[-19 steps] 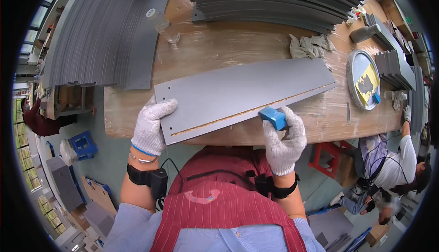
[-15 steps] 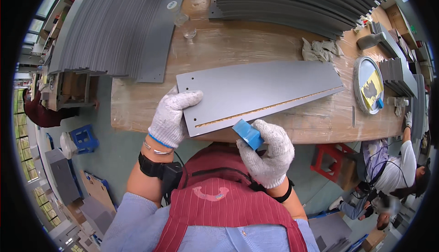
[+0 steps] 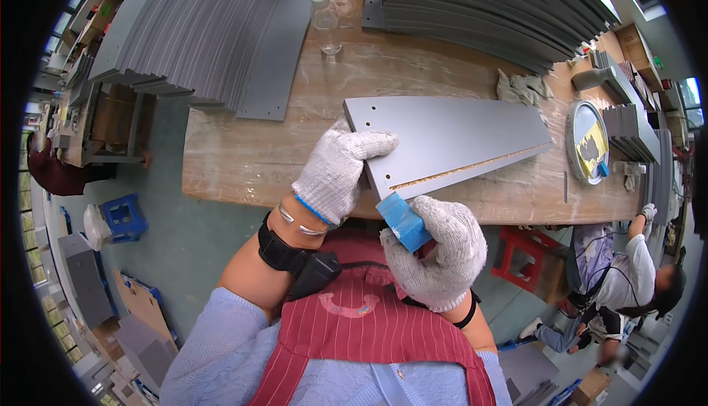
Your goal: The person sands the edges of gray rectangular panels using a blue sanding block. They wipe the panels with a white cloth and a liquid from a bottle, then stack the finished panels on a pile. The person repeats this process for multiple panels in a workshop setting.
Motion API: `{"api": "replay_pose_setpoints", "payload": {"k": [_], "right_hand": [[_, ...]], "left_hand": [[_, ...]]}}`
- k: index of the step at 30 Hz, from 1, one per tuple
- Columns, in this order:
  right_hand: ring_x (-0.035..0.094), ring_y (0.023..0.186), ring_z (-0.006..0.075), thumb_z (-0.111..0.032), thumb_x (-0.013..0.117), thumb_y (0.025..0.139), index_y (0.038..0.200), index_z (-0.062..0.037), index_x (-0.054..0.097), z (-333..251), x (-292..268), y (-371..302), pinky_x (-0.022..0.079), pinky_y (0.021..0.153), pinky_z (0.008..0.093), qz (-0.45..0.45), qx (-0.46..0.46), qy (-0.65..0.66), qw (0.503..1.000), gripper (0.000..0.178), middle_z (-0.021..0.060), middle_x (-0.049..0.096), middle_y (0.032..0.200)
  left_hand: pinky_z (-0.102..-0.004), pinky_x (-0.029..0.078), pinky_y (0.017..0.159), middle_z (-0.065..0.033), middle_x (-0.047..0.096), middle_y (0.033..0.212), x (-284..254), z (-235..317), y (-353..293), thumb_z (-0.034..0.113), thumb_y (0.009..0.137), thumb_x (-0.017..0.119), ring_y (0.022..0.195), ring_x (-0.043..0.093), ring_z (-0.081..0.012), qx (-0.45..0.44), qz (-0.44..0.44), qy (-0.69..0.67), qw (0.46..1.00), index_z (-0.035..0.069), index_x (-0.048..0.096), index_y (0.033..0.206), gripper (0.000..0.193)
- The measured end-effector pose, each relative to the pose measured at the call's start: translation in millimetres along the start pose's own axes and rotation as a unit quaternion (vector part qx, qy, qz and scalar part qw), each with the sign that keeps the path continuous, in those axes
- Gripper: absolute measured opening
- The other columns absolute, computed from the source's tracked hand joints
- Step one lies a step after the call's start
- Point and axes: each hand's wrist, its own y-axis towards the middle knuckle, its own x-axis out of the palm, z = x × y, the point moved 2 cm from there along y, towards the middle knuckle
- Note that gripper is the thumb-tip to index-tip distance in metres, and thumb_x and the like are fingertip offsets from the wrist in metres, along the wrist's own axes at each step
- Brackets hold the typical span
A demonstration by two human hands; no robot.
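Observation:
A grey board [image 3: 450, 137] with small holes at its left end and a groove of bare, tan wood along its near side is tilted above the table. My left hand [image 3: 335, 166], in a white knitted glove, is closed on the board's left end with the thumb on top. My right hand [image 3: 439, 255], gloved alike, pinches a blue block [image 3: 403, 221] between thumb and fingers. The block is at the board's near left corner; whether they touch I cannot tell. The fingers under the board are hidden.
Stacks of grey boards stand at the far left [image 3: 199, 30] and far right [image 3: 472, 11] of the film-covered table [image 3: 243, 162]. A clear bottle [image 3: 326, 26], a rag [image 3: 523, 85] and a round lid [image 3: 575, 151] with putty lie around. A co-worker [image 3: 627, 266] is at right, near a red stool [image 3: 520, 258].
My left hand has carried the board's left end to the right, and the board looks more tilted. My right hand still holds the blue block, now at the board's corner. The view has shifted slightly.

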Motion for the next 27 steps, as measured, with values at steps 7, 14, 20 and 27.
{"api": "replay_pose_setpoints", "payload": {"k": [7,14,20,27], "right_hand": [[0.067,0.080,0.0308,-0.005,0.085,0.066,0.113,-0.0049,0.064,1,-9,-3,0.054,0.072,0.0381,0.028,0.022,-0.048,0.998,0.052,0.0128,0.070,0.096],[0.065,0.082,0.0304,-0.005,0.086,0.064,0.115,-0.0068,0.063,4,-21,-10,0.052,0.074,0.0398,0.094,0.028,-0.120,0.988,0.057,0.0124,0.068,0.098],[0.062,0.084,0.0307,-0.006,0.085,0.066,0.122,-0.0065,0.055,-22,-27,5,0.049,0.074,0.0407,0.073,-0.064,-0.151,0.984,0.064,0.0125,0.065,0.100],[0.061,0.084,0.0293,-0.008,0.087,0.066,0.122,-0.0057,0.054,-32,-27,11,0.047,0.071,0.0415,0.074,-0.092,-0.181,0.976,0.065,0.0119,0.064,0.100]], "left_hand": [[-0.0372,0.060,0.088,-0.0163,0.066,0.107,3,5,-1,0.004,0.088,0.062,0.098,0.069,-0.0257,-0.003,-0.027,0.013,1.000,-0.007,0.057,0.120,0.034],[-0.0383,0.059,0.091,-0.0178,0.066,0.110,-1,-4,6,0.007,0.090,0.061,0.101,0.069,-0.0277,-0.062,-0.045,-0.050,0.996,-0.008,0.058,0.115,0.029],[-0.0391,0.059,0.084,-0.0122,0.064,0.106,31,4,-9,0.012,0.090,0.064,0.096,0.067,-0.0237,-0.096,-0.046,-0.154,0.982,0.000,0.062,0.108,0.022],[-0.0432,0.059,0.088,-0.0104,0.063,0.107,48,9,-16,0.012,0.091,0.063,0.098,0.066,-0.0236,-0.126,-0.036,-0.193,0.972,0.002,0.058,0.111,0.023]]}}
